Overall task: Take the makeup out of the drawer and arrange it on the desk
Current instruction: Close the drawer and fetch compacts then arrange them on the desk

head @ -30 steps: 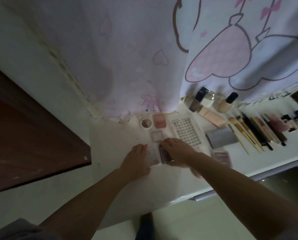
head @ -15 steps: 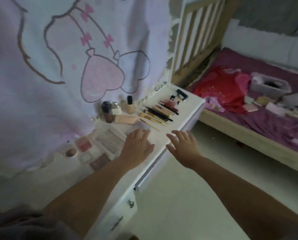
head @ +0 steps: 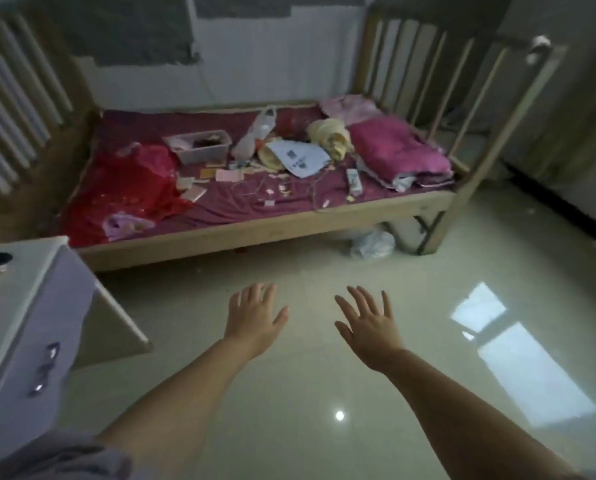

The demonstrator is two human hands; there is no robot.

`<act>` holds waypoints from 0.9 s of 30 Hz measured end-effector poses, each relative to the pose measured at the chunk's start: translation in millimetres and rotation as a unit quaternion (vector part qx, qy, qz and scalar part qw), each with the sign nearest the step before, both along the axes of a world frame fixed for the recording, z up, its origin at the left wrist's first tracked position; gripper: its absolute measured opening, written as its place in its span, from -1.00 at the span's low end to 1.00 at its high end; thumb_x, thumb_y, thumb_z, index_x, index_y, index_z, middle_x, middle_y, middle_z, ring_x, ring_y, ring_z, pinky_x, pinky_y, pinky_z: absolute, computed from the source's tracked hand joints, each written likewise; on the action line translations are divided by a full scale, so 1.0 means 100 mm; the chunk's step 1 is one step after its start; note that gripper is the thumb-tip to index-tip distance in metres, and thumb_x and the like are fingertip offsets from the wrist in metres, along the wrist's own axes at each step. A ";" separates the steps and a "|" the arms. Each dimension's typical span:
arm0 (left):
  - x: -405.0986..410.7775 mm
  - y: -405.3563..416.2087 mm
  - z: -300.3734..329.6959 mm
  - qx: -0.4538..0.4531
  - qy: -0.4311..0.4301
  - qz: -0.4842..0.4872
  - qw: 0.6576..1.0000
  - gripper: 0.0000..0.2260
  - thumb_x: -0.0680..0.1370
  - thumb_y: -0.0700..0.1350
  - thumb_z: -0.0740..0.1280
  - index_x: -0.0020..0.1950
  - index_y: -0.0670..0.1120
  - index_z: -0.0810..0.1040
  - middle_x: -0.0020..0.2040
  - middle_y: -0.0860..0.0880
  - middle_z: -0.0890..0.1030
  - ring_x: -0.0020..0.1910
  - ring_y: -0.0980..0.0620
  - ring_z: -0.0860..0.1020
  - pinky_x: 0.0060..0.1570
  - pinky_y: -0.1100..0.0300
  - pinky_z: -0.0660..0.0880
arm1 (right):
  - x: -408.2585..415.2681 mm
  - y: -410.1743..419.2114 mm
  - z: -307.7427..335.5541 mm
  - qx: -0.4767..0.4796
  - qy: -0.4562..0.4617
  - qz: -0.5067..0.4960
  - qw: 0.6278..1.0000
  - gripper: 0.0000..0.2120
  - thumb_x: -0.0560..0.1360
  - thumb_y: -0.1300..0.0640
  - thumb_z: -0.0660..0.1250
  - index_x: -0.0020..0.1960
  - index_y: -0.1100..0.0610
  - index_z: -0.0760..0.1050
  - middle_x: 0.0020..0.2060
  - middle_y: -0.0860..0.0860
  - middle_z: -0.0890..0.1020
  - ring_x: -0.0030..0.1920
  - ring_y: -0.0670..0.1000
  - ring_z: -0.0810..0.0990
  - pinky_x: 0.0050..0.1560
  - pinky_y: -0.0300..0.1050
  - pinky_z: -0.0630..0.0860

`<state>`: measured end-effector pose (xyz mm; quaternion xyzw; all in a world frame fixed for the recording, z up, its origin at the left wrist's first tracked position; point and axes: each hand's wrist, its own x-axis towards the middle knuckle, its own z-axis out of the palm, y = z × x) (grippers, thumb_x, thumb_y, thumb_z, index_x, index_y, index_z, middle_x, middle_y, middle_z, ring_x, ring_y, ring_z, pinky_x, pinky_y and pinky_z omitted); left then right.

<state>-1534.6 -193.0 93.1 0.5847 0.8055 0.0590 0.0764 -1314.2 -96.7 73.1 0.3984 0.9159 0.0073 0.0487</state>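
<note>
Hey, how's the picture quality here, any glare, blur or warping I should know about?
Head view: dim and soft overall; bright window reflections glare on the glossy floor; wide-angle lens bows the bed frame and desk at the edges; both open hands, left hand and right hand, read fairly sharp.

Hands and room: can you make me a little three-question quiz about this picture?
1. True or false: the left hand is holding a makeup brush.
2. What do both hands hover over? A) the bed B) the floor C) the desk
3. Fill in: the clear plastic box sits on the ____.

Key:
1. False. Both it and the right hand are spread and hold nothing.
2. B, the shiny floor. The desk is off to the left.
3. The bed, on its purple sheet.
</note>
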 end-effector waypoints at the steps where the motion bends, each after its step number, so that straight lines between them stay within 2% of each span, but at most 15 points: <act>1: 0.24 0.22 -0.01 -0.007 0.001 -0.025 1.000 -0.46 0.60 0.19 -0.01 0.50 -0.06 0.13 0.45 -0.10 0.21 0.42 -0.08 0.19 0.40 0.00 0.13 | 0.29 0.09 0.00 0.001 0.004 -0.031 1.000 -0.35 0.49 -0.25 -0.34 0.53 -0.06 -0.04 0.54 0.02 0.00 0.54 0.04 -0.13 0.40 0.18 -0.36; 5: 1.22 1.03 -0.08 -0.029 0.007 -0.131 0.991 -0.47 0.58 0.20 0.01 0.47 -0.04 0.14 0.42 -0.10 0.25 0.39 -0.09 0.22 0.39 -0.05 0.12 | 1.39 0.32 -0.04 -0.001 0.006 -0.158 0.987 -0.41 0.54 -0.22 -0.26 0.53 -0.06 -0.06 0.54 0.02 -0.02 0.53 0.03 -0.14 0.42 0.21 -0.33; 12: 2.78 2.11 -0.26 -0.035 0.019 -0.320 0.947 -0.44 0.57 0.23 0.02 0.50 -0.01 0.09 0.45 -0.09 0.21 0.42 -0.08 0.18 0.42 -0.07 0.05 | 2.94 0.55 -0.24 -0.024 -0.004 -0.354 0.935 -0.42 0.55 -0.23 -0.26 0.53 -0.07 -0.11 0.54 0.01 -0.07 0.53 0.03 -0.19 0.40 0.24 -0.37; 16: 3.54 2.80 -0.33 -0.031 0.031 -0.394 0.918 -0.43 0.57 0.24 0.00 0.52 0.00 0.04 0.48 -0.10 0.16 0.45 -0.08 0.12 0.43 -0.10 -0.03 | 3.59 0.99 -0.28 -0.021 -0.001 -0.424 0.906 -0.45 0.58 -0.21 -0.21 0.53 -0.07 -0.12 0.54 0.01 -0.09 0.53 0.02 -0.20 0.41 0.25 -0.33; 22: 4.62 3.98 -0.22 -0.015 0.034 -0.488 0.872 -0.42 0.58 0.23 -0.03 0.53 0.00 -0.02 0.48 -0.10 0.13 0.45 -0.08 0.09 0.44 -0.11 -0.05 | 4.38 1.79 -0.15 -0.014 0.035 -0.521 0.853 -0.46 0.60 -0.19 -0.16 0.53 -0.06 -0.08 0.54 0.01 -0.07 0.53 0.01 -0.15 0.43 0.24 -0.26; 27: 5.53 4.59 -0.26 -0.029 0.030 -0.545 0.838 -0.41 0.57 0.24 -0.02 0.53 0.01 -0.02 0.49 -0.08 0.12 0.46 -0.08 0.08 0.44 -0.11 -0.09 | 5.02 2.18 -0.17 -0.037 0.045 -0.581 0.812 -0.46 0.60 -0.19 -0.14 0.53 -0.06 -0.07 0.54 0.02 -0.03 0.53 0.01 -0.10 0.43 0.24 -0.26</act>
